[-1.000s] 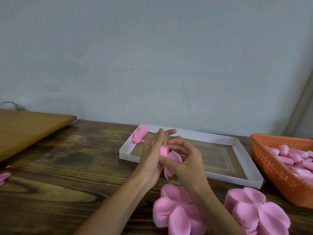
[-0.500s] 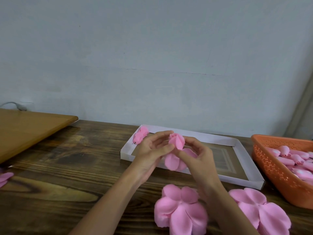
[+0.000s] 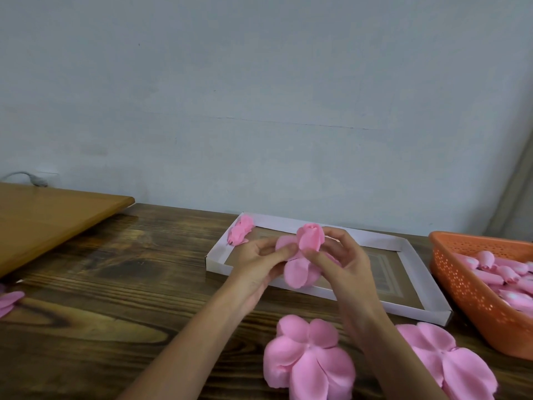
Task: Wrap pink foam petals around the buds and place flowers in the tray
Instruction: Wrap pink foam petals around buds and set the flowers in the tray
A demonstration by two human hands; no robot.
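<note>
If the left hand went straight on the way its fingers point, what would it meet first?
The left hand points up-right into the half-wrapped flower it pinches; the right hand grips that flower from the opposite side, just behind. Beyond them is the rim of the white tray, though depth there is unclear.

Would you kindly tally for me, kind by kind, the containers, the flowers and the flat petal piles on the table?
White tray: 1
Orange basket: 1
Finished flower in the tray: 1
Flower held by left hand and right hand: 1
Flat petal piles on the table: 3, one cut off at the left edge
Total: 7
Buds in basket: too overlapped, left out.
</note>
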